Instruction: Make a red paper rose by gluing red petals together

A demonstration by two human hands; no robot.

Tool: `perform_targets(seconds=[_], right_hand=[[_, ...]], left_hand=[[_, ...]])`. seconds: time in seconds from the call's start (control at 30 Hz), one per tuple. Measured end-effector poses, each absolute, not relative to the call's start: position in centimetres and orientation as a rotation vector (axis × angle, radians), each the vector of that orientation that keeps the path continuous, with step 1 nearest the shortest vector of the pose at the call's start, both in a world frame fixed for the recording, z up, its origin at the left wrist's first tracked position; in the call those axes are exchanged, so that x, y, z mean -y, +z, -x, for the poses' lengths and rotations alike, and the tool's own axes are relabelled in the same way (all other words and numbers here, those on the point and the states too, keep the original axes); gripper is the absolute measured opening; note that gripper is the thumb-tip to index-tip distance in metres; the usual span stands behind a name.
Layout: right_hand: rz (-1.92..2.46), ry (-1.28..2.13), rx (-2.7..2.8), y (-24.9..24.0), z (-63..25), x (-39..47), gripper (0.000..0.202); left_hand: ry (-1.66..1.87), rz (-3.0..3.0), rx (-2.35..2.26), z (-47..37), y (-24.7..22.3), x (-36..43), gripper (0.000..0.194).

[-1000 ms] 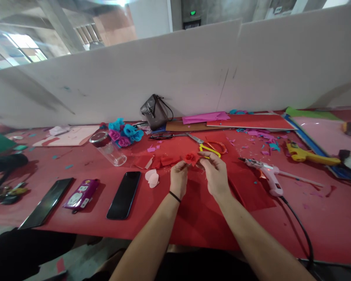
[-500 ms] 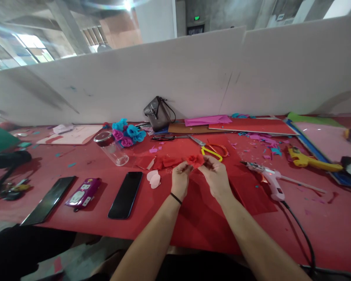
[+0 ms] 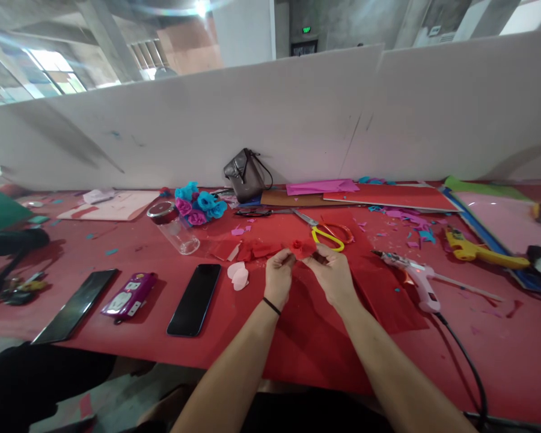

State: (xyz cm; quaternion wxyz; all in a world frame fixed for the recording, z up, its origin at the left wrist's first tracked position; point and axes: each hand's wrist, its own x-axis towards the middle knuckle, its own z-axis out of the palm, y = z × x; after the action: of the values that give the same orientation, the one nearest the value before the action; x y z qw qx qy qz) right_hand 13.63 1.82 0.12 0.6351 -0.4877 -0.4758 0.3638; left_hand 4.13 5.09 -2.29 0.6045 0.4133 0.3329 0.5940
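A small red paper flower point(image 3: 297, 245) is pinched between my two hands above the red table. My left hand point(image 3: 278, 276), with a black band at the wrist, grips its left side with the fingertips. On its right side my right hand point(image 3: 332, 276) pinches with thumb and fingers. Red paper pieces point(image 3: 259, 250) lie just beyond my left hand. Scissors with yellow and orange handles point(image 3: 327, 237) rest behind my right hand. Two pale pink petal cutouts point(image 3: 238, 276) lie left of my left hand.
A pink glue gun point(image 3: 417, 276) with its cord lies at right, near a yellow glue gun point(image 3: 482, 249). Left are a phone point(image 3: 193, 299), a purple case point(image 3: 128, 297), a clear jar point(image 3: 178, 231) and blue and pink paper flowers point(image 3: 201, 204). A dark pouch point(image 3: 246, 174) leans on the partition.
The red flower has tipped slightly between my fingers, so less of its outer petal shows. Both hands stay nearly in place, and the view has shifted a little.
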Motion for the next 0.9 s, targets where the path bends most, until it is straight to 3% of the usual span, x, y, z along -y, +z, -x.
perform_targets(seconds=[0.9], right_hand=[[1.069, 0.731, 1.242, 0.09, -14.21, -2.24, 0.016]], left_hand=[[1.342, -1.102, -0.699, -3.63, -2.31, -5.04, 0.012]])
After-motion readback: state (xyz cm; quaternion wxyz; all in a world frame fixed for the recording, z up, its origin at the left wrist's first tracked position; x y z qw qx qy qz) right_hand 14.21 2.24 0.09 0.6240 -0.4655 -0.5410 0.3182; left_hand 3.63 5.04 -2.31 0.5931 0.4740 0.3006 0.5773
